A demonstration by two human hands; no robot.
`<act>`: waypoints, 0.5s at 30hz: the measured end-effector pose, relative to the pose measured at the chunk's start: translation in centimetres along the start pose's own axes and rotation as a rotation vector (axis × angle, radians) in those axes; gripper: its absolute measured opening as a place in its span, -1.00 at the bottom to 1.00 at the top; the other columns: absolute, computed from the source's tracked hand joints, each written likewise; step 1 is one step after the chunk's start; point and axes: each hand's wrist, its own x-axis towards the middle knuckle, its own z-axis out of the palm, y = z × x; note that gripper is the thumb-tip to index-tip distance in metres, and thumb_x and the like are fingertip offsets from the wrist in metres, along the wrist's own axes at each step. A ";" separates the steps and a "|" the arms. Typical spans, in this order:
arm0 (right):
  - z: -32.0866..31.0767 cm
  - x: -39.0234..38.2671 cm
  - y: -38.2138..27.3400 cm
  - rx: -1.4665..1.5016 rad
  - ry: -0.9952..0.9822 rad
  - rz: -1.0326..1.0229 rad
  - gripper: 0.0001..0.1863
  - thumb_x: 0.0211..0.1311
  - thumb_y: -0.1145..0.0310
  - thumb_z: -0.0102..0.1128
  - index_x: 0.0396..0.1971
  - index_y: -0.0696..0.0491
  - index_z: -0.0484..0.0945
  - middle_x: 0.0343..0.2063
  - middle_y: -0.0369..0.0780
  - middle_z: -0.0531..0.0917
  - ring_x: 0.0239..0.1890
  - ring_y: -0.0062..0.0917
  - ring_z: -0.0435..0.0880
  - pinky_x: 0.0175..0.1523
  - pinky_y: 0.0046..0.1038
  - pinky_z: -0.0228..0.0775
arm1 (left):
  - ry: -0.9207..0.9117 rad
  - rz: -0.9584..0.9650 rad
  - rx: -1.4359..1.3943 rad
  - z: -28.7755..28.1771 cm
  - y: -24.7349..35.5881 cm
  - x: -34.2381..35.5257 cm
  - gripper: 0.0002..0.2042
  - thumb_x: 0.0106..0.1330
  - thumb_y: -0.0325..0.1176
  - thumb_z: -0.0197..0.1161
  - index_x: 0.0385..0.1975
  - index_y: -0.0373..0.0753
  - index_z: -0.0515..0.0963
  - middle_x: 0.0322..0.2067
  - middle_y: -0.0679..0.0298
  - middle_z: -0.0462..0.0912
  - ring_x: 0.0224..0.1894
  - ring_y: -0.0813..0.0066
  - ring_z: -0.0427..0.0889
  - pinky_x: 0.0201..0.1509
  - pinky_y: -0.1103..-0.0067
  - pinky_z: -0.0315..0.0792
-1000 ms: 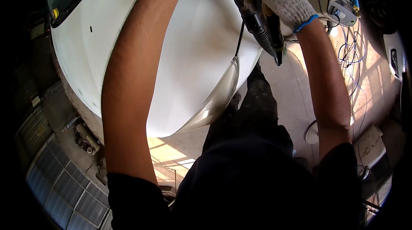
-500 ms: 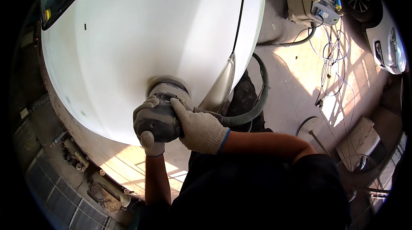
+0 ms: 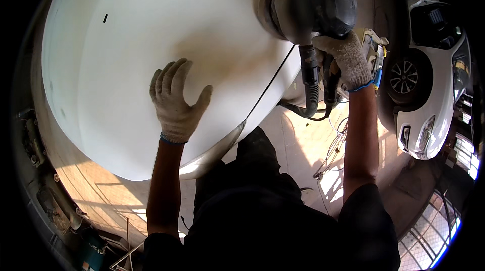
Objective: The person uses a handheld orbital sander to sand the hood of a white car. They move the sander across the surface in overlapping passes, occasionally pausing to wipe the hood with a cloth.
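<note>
A white car hood [image 3: 116, 79] with a brownish, sanded-looking patch fills the left and middle of the view. My left hand [image 3: 177, 102], in a knitted work glove, is open with fingers spread, over or on the hood; I cannot tell if it touches. My right hand [image 3: 346, 59], gloved too, grips an orbital sander [image 3: 298, 16] by its rear part. The sander is tipped on its side at the hood's right edge, its round pad turned toward the panel. Whether the pad touches the paint is unclear. A ribbed dust hose [image 3: 310, 84] hangs from the tool.
A dust extractor [image 3: 374, 54] stands behind my right hand, partly hidden. Tangled cables [image 3: 333, 150] lie on the floor to the right. Another white car [image 3: 429, 99] is parked at the far right. The hood's headlight [image 3: 222, 147] is close to my legs.
Both hands were on the sander at the hood's front. My left hand has let go and opened; my right hand has carried the sander up and right, tilting it.
</note>
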 end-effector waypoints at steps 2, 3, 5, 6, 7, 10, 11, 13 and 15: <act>-4.1 3.3 -0.4 -0.098 0.017 -0.010 -0.80 0.10 0.28 0.40 -0.47 0.11 0.66 -0.67 -0.26 0.61 -0.64 -0.55 0.58 -0.46 -0.50 0.44 | 0.132 -0.244 0.046 0.3 -8.5 -4.6 -0.43 0.24 -0.18 0.47 0.24 -0.17 0.50 0.22 0.13 0.59 0.30 0.08 0.51 0.40 0.15 0.36; -5.0 4.1 -0.9 -0.140 0.053 0.006 -0.78 0.08 0.26 0.40 -0.48 0.11 0.66 -0.68 -0.26 0.60 -0.65 -0.54 0.58 -0.47 -0.49 0.44 | 0.255 -0.363 0.044 0.2 -12.3 -6.4 -0.46 0.30 -0.18 0.42 0.24 -0.21 0.49 0.24 0.11 0.57 0.29 0.05 0.51 0.39 0.16 0.39; -6.2 4.8 -0.9 -0.136 -0.014 0.050 -0.80 0.04 0.30 0.43 -0.46 0.13 0.66 -0.66 -0.25 0.62 -0.65 -0.55 0.60 -0.48 -0.48 0.47 | 0.314 -0.451 0.393 -1.2 -17.3 -9.1 -0.46 0.48 -0.04 0.21 0.32 -0.26 0.45 0.27 0.05 0.54 0.28 -0.01 0.51 0.36 0.16 0.42; -5.7 4.4 -1.3 -0.191 -0.023 0.044 -0.81 0.03 0.34 0.44 -0.46 0.15 0.66 -0.64 -0.25 0.64 -0.64 -0.56 0.62 -0.49 -0.47 0.48 | 0.334 -0.412 0.431 -1.1 -18.0 -9.3 -0.46 0.49 -0.03 0.18 0.33 -0.24 0.45 0.27 0.05 0.54 0.29 0.00 0.50 0.36 0.16 0.41; -4.7 3.7 -1.7 -0.244 -0.031 0.038 -0.81 0.01 0.38 0.45 -0.45 0.17 0.66 -0.63 -0.24 0.66 -0.63 -0.56 0.64 -0.50 -0.47 0.49 | 0.354 -0.373 0.471 -0.8 -18.5 -9.6 -0.46 0.50 -0.01 0.15 0.33 -0.22 0.46 0.27 0.06 0.53 0.29 0.00 0.50 0.37 0.15 0.39; -1.7 3.2 -3.1 -0.316 -0.138 -0.030 -0.59 0.01 0.42 0.45 -0.15 0.29 0.56 -0.57 -0.19 0.68 -0.60 -0.59 0.67 -0.51 -0.51 0.53 | 0.312 -0.417 0.437 -1.5 -17.2 -8.6 -0.49 0.50 -0.03 0.12 0.33 -0.19 0.46 0.28 0.07 0.53 0.31 0.02 0.48 0.39 0.15 0.35; 0.0 3.2 -4.7 -0.338 -0.155 -0.075 -0.63 0.01 0.41 0.47 -0.20 0.28 0.59 -0.60 -0.20 0.68 -0.62 -0.59 0.66 -0.53 -0.53 0.52 | 0.320 -0.429 0.425 -1.6 -17.5 -8.8 -0.49 0.50 -0.05 0.11 0.33 -0.18 0.46 0.29 0.07 0.52 0.31 0.02 0.47 0.39 0.15 0.34; 2.6 4.0 -7.6 -0.416 -0.228 -0.113 -0.60 0.02 0.41 0.46 -0.16 0.28 0.56 -0.60 -0.20 0.67 -0.61 -0.60 0.67 -0.53 -0.54 0.52 | 0.338 -0.452 0.395 -1.1 -17.9 -9.1 -0.50 0.50 -0.07 0.10 0.34 -0.17 0.46 0.29 0.08 0.52 0.33 0.03 0.46 0.41 0.16 0.31; 5.3 5.3 -8.9 -0.419 -0.326 -0.212 -0.58 0.04 0.42 0.43 -0.11 0.28 0.54 -0.57 -0.21 0.66 -0.61 -0.61 0.65 -0.53 -0.54 0.54 | 0.318 -0.484 0.382 -1.3 -17.5 -8.7 -0.50 0.48 -0.07 0.10 0.34 -0.15 0.46 0.30 0.11 0.51 0.33 0.04 0.45 0.42 0.16 0.31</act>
